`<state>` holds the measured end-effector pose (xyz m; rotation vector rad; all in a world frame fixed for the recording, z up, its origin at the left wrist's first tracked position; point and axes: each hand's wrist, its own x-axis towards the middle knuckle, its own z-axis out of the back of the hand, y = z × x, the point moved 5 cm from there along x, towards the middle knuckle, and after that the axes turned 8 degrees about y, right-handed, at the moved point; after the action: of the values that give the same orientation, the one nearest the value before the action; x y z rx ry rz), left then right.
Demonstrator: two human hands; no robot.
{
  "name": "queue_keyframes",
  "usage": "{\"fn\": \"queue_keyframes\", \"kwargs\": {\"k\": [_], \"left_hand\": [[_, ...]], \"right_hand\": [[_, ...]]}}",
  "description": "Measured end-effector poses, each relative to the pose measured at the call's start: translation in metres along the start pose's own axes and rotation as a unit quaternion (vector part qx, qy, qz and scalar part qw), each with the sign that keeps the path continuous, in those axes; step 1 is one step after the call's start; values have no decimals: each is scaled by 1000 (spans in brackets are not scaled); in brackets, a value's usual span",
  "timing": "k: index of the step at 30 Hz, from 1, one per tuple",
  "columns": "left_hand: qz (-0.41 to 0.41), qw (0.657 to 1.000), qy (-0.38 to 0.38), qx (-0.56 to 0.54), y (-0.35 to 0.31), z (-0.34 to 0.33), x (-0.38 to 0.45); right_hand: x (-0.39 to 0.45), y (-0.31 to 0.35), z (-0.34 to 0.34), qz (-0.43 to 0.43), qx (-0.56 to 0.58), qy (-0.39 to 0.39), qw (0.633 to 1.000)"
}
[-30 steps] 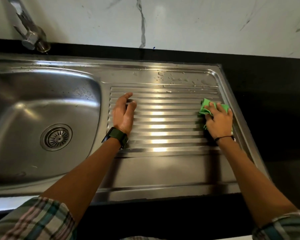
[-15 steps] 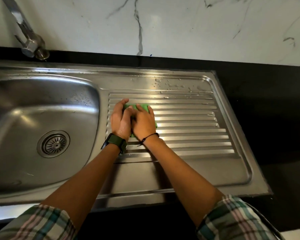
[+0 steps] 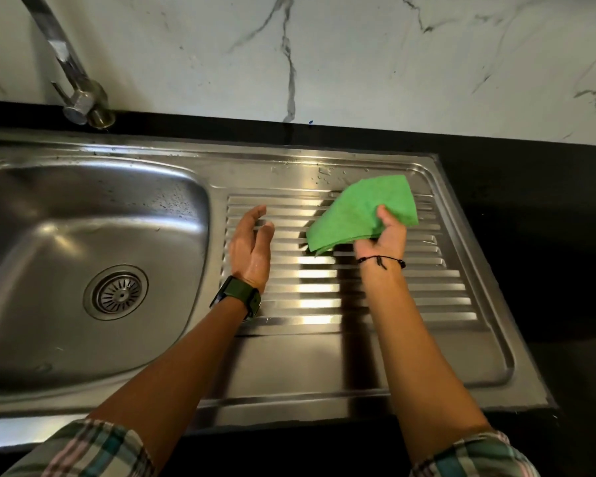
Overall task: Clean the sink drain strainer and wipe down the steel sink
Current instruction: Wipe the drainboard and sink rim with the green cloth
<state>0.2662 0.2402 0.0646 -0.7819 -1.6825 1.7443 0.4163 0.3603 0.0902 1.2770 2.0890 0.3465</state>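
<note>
The steel sink (image 3: 324,366) has a deep bowl on the left and a ribbed drainboard on the right. The round drain strainer (image 3: 116,292) sits in the bowl's floor. My right hand (image 3: 381,235) is raised over the drainboard's right half, palm up, and grips a green cloth (image 3: 362,210) that fans out up and to the left. My left hand (image 3: 252,246) hovers at the drainboard's left edge, fingers apart, holding nothing. A dark watch is on that wrist.
A steel tap (image 3: 78,91) rises at the back left by the marble wall. Water drops lie on the drainboard's back rim (image 3: 324,173). Black countertop (image 3: 537,235) borders the sink at the right and back.
My right hand, which pressed the cloth on the ribs next to my left hand, has lifted and moved right, with the cloth unfolded. My left hand has lifted a little and turned on edge.
</note>
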Motion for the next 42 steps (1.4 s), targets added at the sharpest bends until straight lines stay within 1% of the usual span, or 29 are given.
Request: {"fn": "queue_keyframes", "kwargs": {"k": [2, 3, 5, 6, 7, 8, 9, 10, 11, 12, 13, 14, 15, 16, 18, 21, 22, 23, 25, 26, 27, 29, 33, 35, 36, 38, 39, 40, 42], "left_hand": [[0, 1000, 1, 2, 1, 0, 0], [-2, 1000, 2, 2, 1, 0, 0], [-7, 1000, 5, 5, 0, -1, -1], [-9, 1000, 7, 10, -1, -1, -1], [-9, 1000, 9, 16, -1, -1, -1], [-10, 1000, 10, 21, -2, -2, -2], [-12, 1000, 9, 26, -4, -2, -2], [-13, 999, 9, 30, -4, -2, -2], [-14, 999, 9, 37, -5, -2, -3], [-16, 998, 10, 52, -7, -2, -3], [-19, 997, 16, 77, -7, -3, -3], [-23, 993, 26, 114, -7, -6, -1], [-28, 986, 37, 162, -7, -9, 0], [-33, 976, 47, 208, -6, -12, 1], [-43, 962, 71, 260, -6, -15, 8], [-84, 935, 108, 327, -15, -11, 30], [-96, 920, 114, 362, -17, -7, 40], [-100, 906, 116, 394, -18, -3, 49], [-92, 891, 111, 430, -15, 8, 61], [-84, 891, 107, 433, -12, 12, 63], [-74, 895, 103, 427, -9, 16, 63], [-62, 907, 113, 401, -7, 14, 63], [-47, 898, 164, 406, -7, 2, 67], [-48, 910, 154, 382, -6, 4, 68], [-48, 916, 144, 372, -5, 7, 68], [-63, 903, 154, 397, -5, 4, 67], [-76, 890, 171, 416, -5, 1, 65], [-84, 882, 182, 427, -5, -1, 64], [-84, 883, 177, 426, -5, 1, 64]], "right_hand": [[-4, 13, 22, 22, -102, -62, 993], [-8, 22, 35, 48, -158, -95, 982], [-22, 41, 56, 108, -299, -140, 938], [-29, 51, 62, 139, -375, -157, 903], [-36, 60, 66, 173, -453, -177, 856], [-42, 67, 67, 212, -535, -197, 794], [-48, 73, 62, 256, -617, -214, 713], [-50, 76, 53, 296, -694, -217, 620], [-49, 73, 42, 318, -765, -187, 528], [-41, 67, 32, 303, -829, -121, 455], [-29, 57, 25, 262, -876, -27, 405], [-18, 46, 23, 201, -904, 65, 371], [-10, 38, 26, 137, -917, 133, 351], [-4, 32, 32, 94, -919, 174, 341], [2, 29, 42, 85, -920, 199, 327], [13, 32, 50, 103, -944, 184, 256], [18, 32, 48, 103, -949, 167, 249], [22, 30, 44, 100, -949, 144, 260], [29, 17, 32, 92, -941, 90, 312], [29, 8, 28, 91, -935, 67, 336], [27, -2, 24, 95, -931, 55, 348], [19, -26, 13, 111, -931, 73, 340], [6, -96, -27, 138, -917, 211, 309], [1, -121, -44, 141, -907, 268, 292], [1, -125, -47, 143, -907, 282, 279], [7, -112, -44, 155, -911, 292, 247], [10, -100, -37, 160, -911, 294, 240], [14, -84, -29, 163, -911, 291, 243], [22, -48, -10, 171, -914, 257, 265]]}}
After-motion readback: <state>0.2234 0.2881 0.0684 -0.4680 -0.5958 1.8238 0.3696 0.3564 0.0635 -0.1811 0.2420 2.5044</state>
